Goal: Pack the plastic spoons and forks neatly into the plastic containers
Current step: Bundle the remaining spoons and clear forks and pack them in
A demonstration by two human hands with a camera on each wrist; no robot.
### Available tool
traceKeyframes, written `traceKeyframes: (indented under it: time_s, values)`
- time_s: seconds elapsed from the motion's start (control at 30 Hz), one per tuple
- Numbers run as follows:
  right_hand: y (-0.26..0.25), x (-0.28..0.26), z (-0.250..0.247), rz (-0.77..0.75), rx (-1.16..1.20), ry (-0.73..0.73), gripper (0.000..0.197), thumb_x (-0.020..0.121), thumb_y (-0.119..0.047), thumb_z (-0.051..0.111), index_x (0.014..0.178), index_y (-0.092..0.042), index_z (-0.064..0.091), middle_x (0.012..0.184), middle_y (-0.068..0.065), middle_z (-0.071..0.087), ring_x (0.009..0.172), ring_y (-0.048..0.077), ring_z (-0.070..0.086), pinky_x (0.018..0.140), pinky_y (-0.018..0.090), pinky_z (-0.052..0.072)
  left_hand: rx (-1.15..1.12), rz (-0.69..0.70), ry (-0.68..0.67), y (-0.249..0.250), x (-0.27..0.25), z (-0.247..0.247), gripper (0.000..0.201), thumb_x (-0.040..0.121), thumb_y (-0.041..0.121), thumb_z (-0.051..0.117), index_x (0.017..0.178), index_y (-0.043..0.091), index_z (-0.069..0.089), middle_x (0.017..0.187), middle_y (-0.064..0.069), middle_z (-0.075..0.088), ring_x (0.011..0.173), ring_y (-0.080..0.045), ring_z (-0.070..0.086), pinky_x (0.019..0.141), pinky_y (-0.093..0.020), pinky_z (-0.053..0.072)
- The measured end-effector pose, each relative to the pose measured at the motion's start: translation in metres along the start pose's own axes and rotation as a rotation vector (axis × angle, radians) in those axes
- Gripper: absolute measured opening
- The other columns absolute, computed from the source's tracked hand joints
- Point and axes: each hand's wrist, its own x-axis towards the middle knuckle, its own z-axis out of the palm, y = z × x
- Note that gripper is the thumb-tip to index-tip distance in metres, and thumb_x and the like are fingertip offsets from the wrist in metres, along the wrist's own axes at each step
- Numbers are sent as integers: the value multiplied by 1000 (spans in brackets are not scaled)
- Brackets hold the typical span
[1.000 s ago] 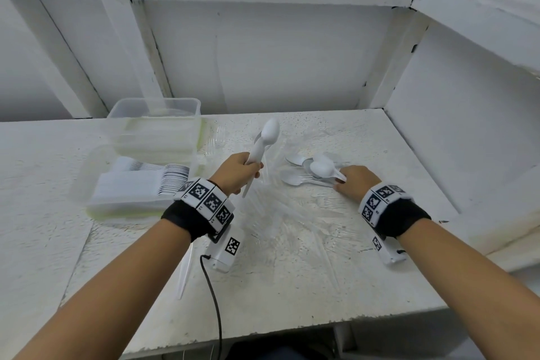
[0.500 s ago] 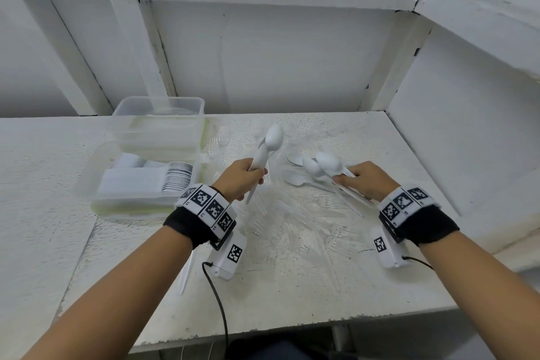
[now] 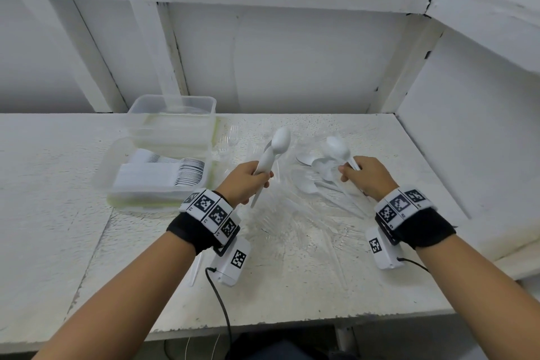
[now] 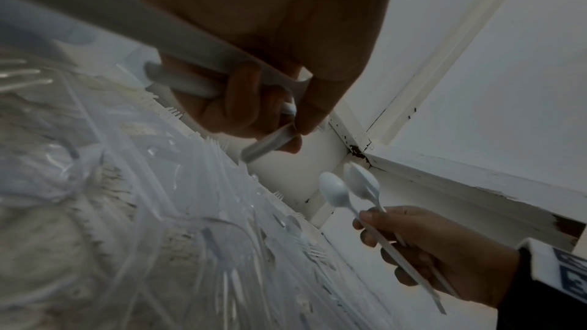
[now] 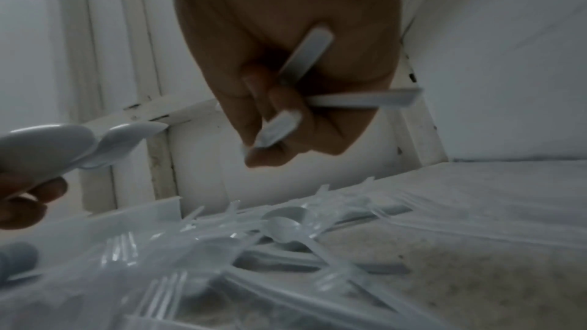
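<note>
Our left hand (image 3: 245,181) is clenched around the handles of a bundle of white spoons (image 3: 273,152), bowls tilted up above the table (image 3: 292,286). Our right hand (image 3: 366,177) grips a few more spoons (image 3: 337,149) by their handles, just over the loose spoons and clear forks (image 3: 309,213) strewn on the table. To the left, the near container (image 3: 159,177) holds a neat row of spoons, with an empty-looking clear container (image 3: 172,117) just behind it.

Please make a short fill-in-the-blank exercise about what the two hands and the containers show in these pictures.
1. The left hand grips a stack of white ____.
2. The right hand holds its spoons above the ____ cutlery pile.
3. The packed spoons lie in the ____ container.

Missing words: spoons; clear; nearer
</note>
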Motion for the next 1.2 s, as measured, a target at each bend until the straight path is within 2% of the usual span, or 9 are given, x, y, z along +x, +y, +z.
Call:
traceKeyframes:
  time_s: [0.1, 0.2, 0.27, 0.43, 0.57, 0.73, 0.97, 1.1, 1.2]
  values:
    - [-19, -9, 4, -52, 47, 18, 24, 94, -22, 48, 73, -12, 56, 69, 0, 56, 55, 9, 45, 51, 23, 32, -26, 19, -18, 0, -7, -1, 18, 91, 9, 43, 96, 10, 60, 75, 1, 53, 54, -12, 33, 44, -21, 23]
    - [-41, -19, 13, -37, 309, -2, 36, 94, -31, 49, 98, 4, 58, 64, 1, 47, 47, 9, 36, 40, 17, 29, -60, 42, -54, 2, -13, 0, 19, 91, 8, 44, 88, 14, 61, 74, 1, 54, 51, -11, 33, 43, -21, 22]
    - [-54, -28, 19, -36, 455, -29, 48, 91, -40, 53, 106, 6, 56, 63, 0, 43, 43, 7, 31, 37, 16, 26, -87, 55, -83, 1, -18, 0, 19, 91, 7, 45, 87, 14, 61, 73, 1, 54, 49, -10, 31, 42, -20, 22]
    - [-74, -43, 38, -102, 556, -54, 17, 88, -36, 60, 83, -20, 59, 62, 0, 42, 47, 9, 33, 40, 19, 26, -66, 70, -143, -2, -29, -1, 17, 92, 9, 46, 87, 15, 61, 71, 2, 54, 50, -11, 30, 42, -20, 21]
    - [-77, -46, 47, -94, 642, -49, 14, 90, -28, 60, 82, -17, 58, 61, 3, 40, 42, 6, 34, 35, 17, 28, -94, 65, -151, -10, -37, -3, 10, 96, 25, 50, 90, 18, 54, 69, 5, 47, 50, -8, 29, 42, -20, 22]
    - [-77, -52, 57, -111, 636, -49, 9, 91, -27, 58, 85, -21, 59, 61, 0, 42, 43, 5, 37, 37, 16, 30, -188, 18, -75, -14, -42, -6, 29, 95, 44, 43, 104, 19, 56, 78, 3, 55, 46, -6, 33, 40, -18, 25]
    - [-82, -57, 70, -101, 658, 15, 13, 92, -26, 56, 83, -20, 50, 64, 1, 44, 50, 10, 38, 38, 18, 31, -130, 75, -12, -17, -44, -6, 19, 96, 12, 43, 77, 13, 47, 67, 0, 51, 52, -11, 40, 48, -24, 35]
    - [-87, -59, 74, -101, 672, 44, 11, 93, -27, 53, 90, -17, 49, 65, 1, 46, 51, 10, 39, 38, 18, 31, -114, 61, 36, -20, -42, -1, 16, 100, 14, 35, 86, 10, 42, 71, -1, 48, 60, -13, 44, 56, -26, 41]
    - [-92, -60, 78, -106, 647, 15, 15, 94, -24, 51, 82, -16, 48, 61, 2, 45, 48, 10, 38, 37, 17, 30, -83, 66, 80, -21, -40, 2, 14, 101, 15, 31, 102, 5, 41, 81, 1, 53, 79, -15, 54, 70, -27, 47]
